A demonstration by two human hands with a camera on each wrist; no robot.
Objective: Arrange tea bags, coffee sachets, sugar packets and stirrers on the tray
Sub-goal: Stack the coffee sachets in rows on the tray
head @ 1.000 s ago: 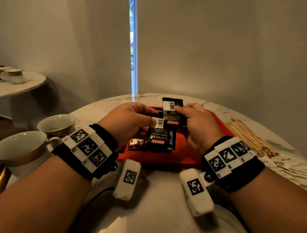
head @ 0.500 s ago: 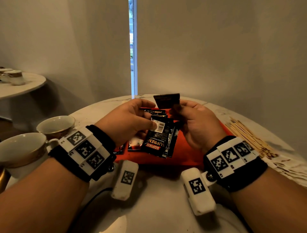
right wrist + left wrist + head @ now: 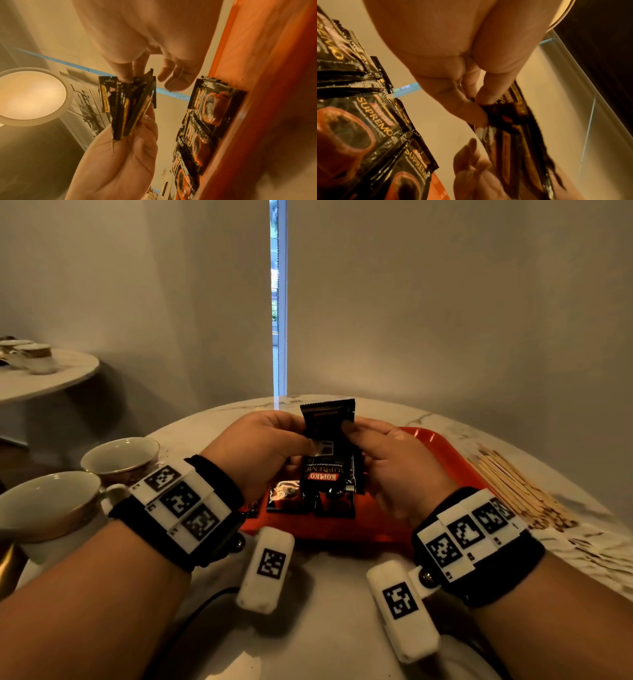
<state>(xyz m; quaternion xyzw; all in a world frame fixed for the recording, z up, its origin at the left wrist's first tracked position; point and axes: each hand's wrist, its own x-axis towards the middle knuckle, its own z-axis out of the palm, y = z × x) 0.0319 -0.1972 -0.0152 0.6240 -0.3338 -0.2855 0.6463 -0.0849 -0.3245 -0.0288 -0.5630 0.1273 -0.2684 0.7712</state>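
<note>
Over the red tray [image 3: 442, 450], both hands hold a small fanned stack of black coffee sachets [image 3: 327, 470] upright. My left hand [image 3: 305, 440] pinches the stack from the left. My right hand [image 3: 349, 428] pinches the raised top sachet [image 3: 327, 417] with thumb and forefinger. In the right wrist view the stack [image 3: 130, 106] stands edge-on between the right hand's fingertips [image 3: 126, 77] above and the left hand below. Several more sachets [image 3: 214, 105] lie in an overlapping row on the tray [image 3: 274, 94]. The left wrist view shows the same row of sachets [image 3: 368, 128].
Wooden stirrers [image 3: 513, 487] lie in a pile right of the tray, with pale paper packets [image 3: 599, 549] nearer the table edge. Two white cups [image 3: 120, 457] [image 3: 51, 501] stand at the left. A side table [image 3: 44, 378] with crockery is at the far left.
The right hand has drawn one sachet up out of the stack and holds it upright above the others. Both hands have risen slightly with the stack.
</note>
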